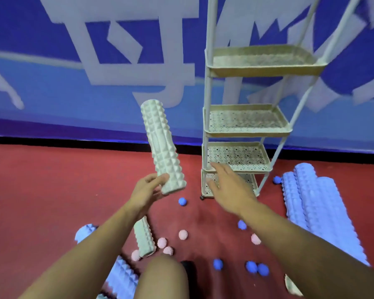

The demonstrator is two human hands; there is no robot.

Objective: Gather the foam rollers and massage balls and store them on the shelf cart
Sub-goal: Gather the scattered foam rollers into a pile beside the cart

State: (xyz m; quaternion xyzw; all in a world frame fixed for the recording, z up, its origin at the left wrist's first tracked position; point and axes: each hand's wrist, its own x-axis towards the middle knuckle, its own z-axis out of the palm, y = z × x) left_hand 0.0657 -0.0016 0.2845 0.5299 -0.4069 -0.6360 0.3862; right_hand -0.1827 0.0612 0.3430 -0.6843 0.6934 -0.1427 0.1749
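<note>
The left hand (148, 189) gripped a white roller (161, 145) near its lower end, fingers curled round it, so the roller stood almost upright and leaned a little left, clear of the floor. The right hand (227, 184) was spread and held nothing, reaching toward the cart (246, 120), in front of its lowest trays.

The cart's 4 trays looked bare. A second white roller (144, 238) lay on the red floor (41, 190) under the left forearm. Several purple rollers (311, 203) lay side by side to the right of the cart, and more purple ones (121, 275) showed at bottom left. Blue balls (182, 201) and pink balls (183, 235) lay scattered on the floor between the arms.

By its look the roller was foam: probably light, fairly stiff, with a ridged surface that should give good grip. Held so low, it could tip, so a grip nearer the middle, or the free hand steadying the top, would likely serve better. It looked about as long as a tray is wide, so it would probably need to go in lengthwise or stand on end. The spiky balls seemed small enough to scoop up several at once, though they might roll.
</note>
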